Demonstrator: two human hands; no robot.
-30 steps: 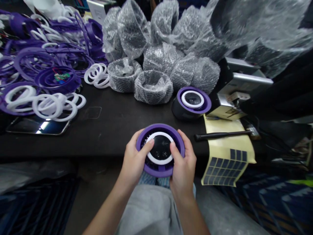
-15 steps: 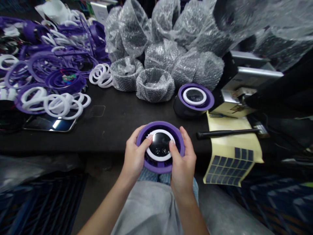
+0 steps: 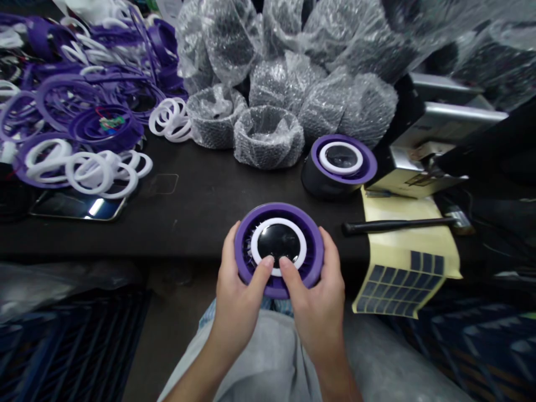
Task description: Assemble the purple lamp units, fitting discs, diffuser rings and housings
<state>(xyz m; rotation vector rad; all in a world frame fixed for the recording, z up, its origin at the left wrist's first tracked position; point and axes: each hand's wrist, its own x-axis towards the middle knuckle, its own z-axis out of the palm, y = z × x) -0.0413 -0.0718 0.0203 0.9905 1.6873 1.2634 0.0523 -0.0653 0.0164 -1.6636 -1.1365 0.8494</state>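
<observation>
Both hands hold a round purple device (image 3: 279, 215) with a white ring and a glossy black centre, just in front of the black table's near edge. My left hand (image 3: 239, 298) grips its left rim, thumb pressing the lower part of the white ring. My right hand (image 3: 316, 301) grips the right rim, its thumb beside the left thumb on the same ring. A second, similar purple-topped device (image 3: 340, 164) with a dark body stands on the table behind.
Bubble-wrap sleeves (image 3: 268, 137) crowd the table's back. Purple rings and white rings (image 3: 90, 170) pile at the left, by a phone (image 3: 77, 205). At the right lie a yellow sheet of dark stickers (image 3: 404, 262), a black-handled tool (image 3: 397, 225) and a metal machine (image 3: 435, 145).
Both thumbs slid from the sides of the white ring down to its lower edge, side by side. The device sits slightly higher and more level.
</observation>
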